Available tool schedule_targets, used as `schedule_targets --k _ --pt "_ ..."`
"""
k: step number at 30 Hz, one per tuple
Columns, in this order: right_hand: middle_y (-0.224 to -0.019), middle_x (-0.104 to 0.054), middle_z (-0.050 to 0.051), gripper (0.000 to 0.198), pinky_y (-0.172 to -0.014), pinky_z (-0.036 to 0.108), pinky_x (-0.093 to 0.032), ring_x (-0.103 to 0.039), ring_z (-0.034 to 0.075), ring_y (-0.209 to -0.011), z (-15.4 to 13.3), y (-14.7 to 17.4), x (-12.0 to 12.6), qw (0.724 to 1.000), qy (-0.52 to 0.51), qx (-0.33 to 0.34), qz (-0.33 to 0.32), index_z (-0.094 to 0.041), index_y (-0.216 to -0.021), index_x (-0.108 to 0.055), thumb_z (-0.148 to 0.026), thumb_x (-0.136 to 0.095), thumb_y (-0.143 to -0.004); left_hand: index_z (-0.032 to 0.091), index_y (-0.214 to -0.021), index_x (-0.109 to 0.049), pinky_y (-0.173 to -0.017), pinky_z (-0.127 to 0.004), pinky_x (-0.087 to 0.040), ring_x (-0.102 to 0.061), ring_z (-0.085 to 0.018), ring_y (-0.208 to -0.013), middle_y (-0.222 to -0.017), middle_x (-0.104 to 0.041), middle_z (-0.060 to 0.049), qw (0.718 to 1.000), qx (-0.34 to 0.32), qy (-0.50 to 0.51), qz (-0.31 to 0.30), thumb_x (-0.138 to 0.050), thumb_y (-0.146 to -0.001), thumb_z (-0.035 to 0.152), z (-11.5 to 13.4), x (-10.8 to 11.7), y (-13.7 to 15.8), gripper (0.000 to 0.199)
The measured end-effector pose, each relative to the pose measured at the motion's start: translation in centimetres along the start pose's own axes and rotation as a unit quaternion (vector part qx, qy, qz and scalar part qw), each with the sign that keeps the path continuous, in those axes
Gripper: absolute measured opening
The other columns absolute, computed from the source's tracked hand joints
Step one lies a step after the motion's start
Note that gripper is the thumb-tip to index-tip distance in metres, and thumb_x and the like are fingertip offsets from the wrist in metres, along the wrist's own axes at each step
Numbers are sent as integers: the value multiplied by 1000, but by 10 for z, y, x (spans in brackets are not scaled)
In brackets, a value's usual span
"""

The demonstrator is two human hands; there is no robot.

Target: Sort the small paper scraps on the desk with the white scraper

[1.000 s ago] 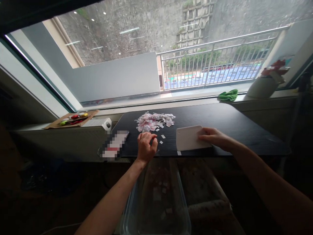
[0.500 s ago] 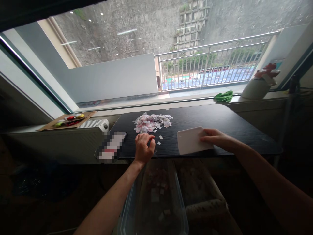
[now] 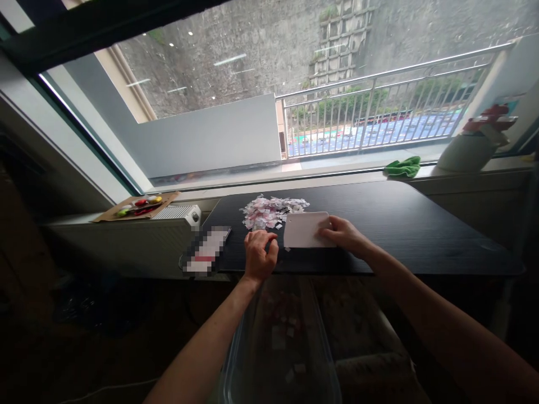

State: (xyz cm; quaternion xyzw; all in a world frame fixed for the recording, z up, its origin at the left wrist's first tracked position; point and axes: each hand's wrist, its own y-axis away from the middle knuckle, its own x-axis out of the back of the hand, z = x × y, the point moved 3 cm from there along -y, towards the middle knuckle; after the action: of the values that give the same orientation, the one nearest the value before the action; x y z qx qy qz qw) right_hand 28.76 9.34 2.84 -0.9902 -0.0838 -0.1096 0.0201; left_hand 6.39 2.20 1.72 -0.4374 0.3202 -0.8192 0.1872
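My right hand (image 3: 343, 235) grips the right end of a flat white plastic scraper (image 3: 306, 229), which has rounded corners and a small hole near one corner. The scraper is tilted just above or against the black table (image 3: 379, 224); contact is unclear. Its left edge is close to a heap of small white and pinkish paper pieces (image 3: 267, 212). In front of that heap is my left hand (image 3: 261, 253), fingers curled in toward the thumb. Anything inside those fingers is hidden. A loose paper piece (image 3: 287, 248) lies by the scraper's lower edge.
Below the table's front edge stands a clear plastic bin (image 3: 330, 348) with paper pieces inside. A blurred-out phone-like object (image 3: 208, 249) lies at the table's left. On the sill are a green cloth (image 3: 403, 167) and a spray bottle (image 3: 467, 148). Left is a radiator (image 3: 143, 244).
My right hand has swept the scraper leftward, toward the paper heap and my left hand. My left hand keeps its curled shape beside the heap. The whole view has shifted slightly.
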Motion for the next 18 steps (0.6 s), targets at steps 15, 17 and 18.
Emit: schedule_targets --k 15,17,18 --pt "-75 -65 2 18 -63 29 -44 -57 18 -70 21 9 35 982 133 49 127 -20 -80 -61 -33 -60 -68 22 -90 -64 -104 -44 -34 -54 -23 -109 -102 -63 -4 979 -44 49 -193 -68 -71 27 5 14 12 20" --pt "-76 -64 2 17 -64 29 -44 -57 18 -72 21 9 36 981 139 51 127 -20 -80 -60 -33 -59 -69 22 -95 -63 -108 -48 -29 -52 -25 -113 -105 -62 -5 971 -62 25 -231 -69 -70 29 5 15 16 27" --pt "-77 -64 3 17 -64 29 -44 -58 18 -72 21 9 36 981 137 53 125 -20 -80 -60 -33 -58 -69 22 -97 -63 -109 -50 -27 -51 -26 -114 -107 -62 -5 967 -68 13 -247 -69 -70 28 4 15 17 28"
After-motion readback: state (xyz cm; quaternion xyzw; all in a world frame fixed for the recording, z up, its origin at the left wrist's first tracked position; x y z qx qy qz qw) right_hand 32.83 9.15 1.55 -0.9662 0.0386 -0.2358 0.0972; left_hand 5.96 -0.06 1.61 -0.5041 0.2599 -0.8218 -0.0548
